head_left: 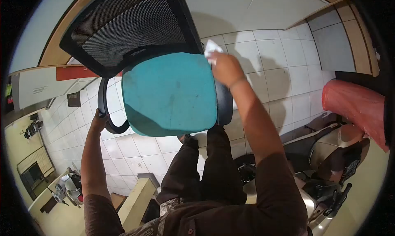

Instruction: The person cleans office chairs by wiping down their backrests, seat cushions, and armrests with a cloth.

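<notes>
One white-tiled floor (267, 81), bordered along far edge by pale cabinets (247, 9). Office chair (164, 71) seen above floor, near that edge, base hidden. Black mesh backrest (135, 28) placed on far side. Teal seat (173, 100) marked by dark smudges. Left armrest (103, 102) gripped by left hand (99, 121), fingers partly hidden. Right armrest (224, 106) partly covered by seat's right edge. White cloth (211, 47) pinched in closed right hand (226, 67), held at seat's far right corner; contact cannot be told.
</notes>
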`<action>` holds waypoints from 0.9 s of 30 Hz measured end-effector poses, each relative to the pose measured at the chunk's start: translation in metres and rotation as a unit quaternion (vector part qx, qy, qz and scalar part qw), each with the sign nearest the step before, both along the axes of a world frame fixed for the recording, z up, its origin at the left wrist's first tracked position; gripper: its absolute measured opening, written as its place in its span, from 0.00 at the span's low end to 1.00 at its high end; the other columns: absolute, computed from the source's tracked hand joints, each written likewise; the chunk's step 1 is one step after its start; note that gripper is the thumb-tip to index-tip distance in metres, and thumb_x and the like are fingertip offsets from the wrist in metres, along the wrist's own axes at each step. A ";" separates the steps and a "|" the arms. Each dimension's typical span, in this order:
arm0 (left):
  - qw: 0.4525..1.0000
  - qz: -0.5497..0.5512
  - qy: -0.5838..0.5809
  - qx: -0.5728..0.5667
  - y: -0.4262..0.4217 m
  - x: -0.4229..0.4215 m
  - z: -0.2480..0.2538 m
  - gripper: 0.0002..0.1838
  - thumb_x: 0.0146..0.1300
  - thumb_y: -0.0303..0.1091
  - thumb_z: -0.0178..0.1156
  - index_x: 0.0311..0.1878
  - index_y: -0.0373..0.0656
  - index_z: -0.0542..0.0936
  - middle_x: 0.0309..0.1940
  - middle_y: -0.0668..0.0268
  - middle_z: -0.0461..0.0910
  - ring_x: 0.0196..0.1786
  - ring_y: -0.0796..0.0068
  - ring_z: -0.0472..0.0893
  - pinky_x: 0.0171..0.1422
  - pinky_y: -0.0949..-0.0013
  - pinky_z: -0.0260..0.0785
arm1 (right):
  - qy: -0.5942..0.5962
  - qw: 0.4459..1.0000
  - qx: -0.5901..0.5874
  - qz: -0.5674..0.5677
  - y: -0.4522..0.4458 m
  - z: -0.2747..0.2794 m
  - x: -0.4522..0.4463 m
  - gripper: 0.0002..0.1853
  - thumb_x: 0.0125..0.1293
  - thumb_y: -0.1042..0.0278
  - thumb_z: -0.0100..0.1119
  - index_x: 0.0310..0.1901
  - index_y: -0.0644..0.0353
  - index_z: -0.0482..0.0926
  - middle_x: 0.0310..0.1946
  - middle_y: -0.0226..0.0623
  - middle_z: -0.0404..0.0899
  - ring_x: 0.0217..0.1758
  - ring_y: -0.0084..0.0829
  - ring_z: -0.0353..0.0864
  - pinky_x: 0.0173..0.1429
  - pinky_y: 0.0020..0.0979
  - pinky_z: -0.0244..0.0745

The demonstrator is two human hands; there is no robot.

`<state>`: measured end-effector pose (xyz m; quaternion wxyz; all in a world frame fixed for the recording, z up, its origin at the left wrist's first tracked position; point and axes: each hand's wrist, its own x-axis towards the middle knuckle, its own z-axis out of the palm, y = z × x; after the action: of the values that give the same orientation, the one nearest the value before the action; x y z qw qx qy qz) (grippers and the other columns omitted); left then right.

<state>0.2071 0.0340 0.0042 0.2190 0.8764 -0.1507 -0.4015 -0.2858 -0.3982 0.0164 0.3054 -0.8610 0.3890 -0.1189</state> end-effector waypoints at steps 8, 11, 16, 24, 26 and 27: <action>0.995 -0.048 -0.051 0.066 -0.032 -0.012 0.026 0.45 0.64 0.34 0.63 0.75 0.35 0.46 0.53 0.52 0.79 0.53 0.66 0.80 0.56 0.69 0.72 | -0.215 0.959 0.100 -0.155 0.184 0.002 -0.132 0.12 0.61 0.81 0.55 0.44 0.63 0.83 0.51 0.36 0.82 0.60 0.31 0.77 0.64 0.35 0.69; 0.995 -0.053 -0.058 0.063 -0.031 -0.009 0.027 0.44 0.63 0.34 0.63 0.75 0.35 0.47 0.53 0.52 0.79 0.53 0.67 0.80 0.57 0.68 0.71 | -0.311 0.806 0.415 -0.285 0.196 -0.019 -0.143 0.14 0.62 0.82 0.51 0.47 0.65 0.82 0.49 0.39 0.82 0.55 0.27 0.78 0.61 0.31 0.70; 0.997 -0.042 -0.044 0.054 -0.040 -0.018 0.039 0.43 0.64 0.33 0.62 0.75 0.36 0.48 0.53 0.53 0.79 0.51 0.68 0.80 0.54 0.70 0.72 | -0.205 0.853 0.480 0.003 0.159 -0.075 -0.155 0.14 0.62 0.77 0.51 0.48 0.64 0.80 0.42 0.40 0.84 0.45 0.28 0.80 0.52 0.30 0.73; 0.999 -0.005 -0.031 0.009 -0.022 0.000 0.015 0.42 0.66 0.31 0.61 0.76 0.38 0.47 0.50 0.54 0.80 0.48 0.69 0.80 0.51 0.70 0.73 | -0.074 0.776 0.623 0.061 0.088 -0.061 -0.149 0.11 0.64 0.80 0.53 0.47 0.66 0.81 0.40 0.34 0.84 0.42 0.23 0.80 0.49 0.29 0.76; 0.998 0.004 -0.052 0.018 -0.036 -0.025 0.032 0.43 0.66 0.31 0.61 0.76 0.38 0.46 0.50 0.54 0.80 0.49 0.69 0.80 0.53 0.70 0.73 | -0.198 0.702 0.683 -0.027 0.064 -0.057 -0.139 0.14 0.65 0.80 0.52 0.51 0.66 0.78 0.43 0.34 0.83 0.43 0.24 0.81 0.49 0.29 0.76; 0.997 0.010 -0.070 0.033 -0.040 -0.034 0.039 0.43 0.66 0.31 0.61 0.76 0.38 0.45 0.50 0.54 0.79 0.49 0.69 0.80 0.55 0.70 0.72 | -0.315 0.601 0.725 -0.118 0.052 -0.056 -0.133 0.16 0.65 0.80 0.50 0.54 0.66 0.76 0.45 0.35 0.81 0.44 0.25 0.81 0.50 0.29 0.76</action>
<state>0.1731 -0.0056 0.0428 0.1832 0.9105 -0.1431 -0.3419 -0.4186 -0.3467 -0.0397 0.9165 -0.2124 0.3250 -0.0968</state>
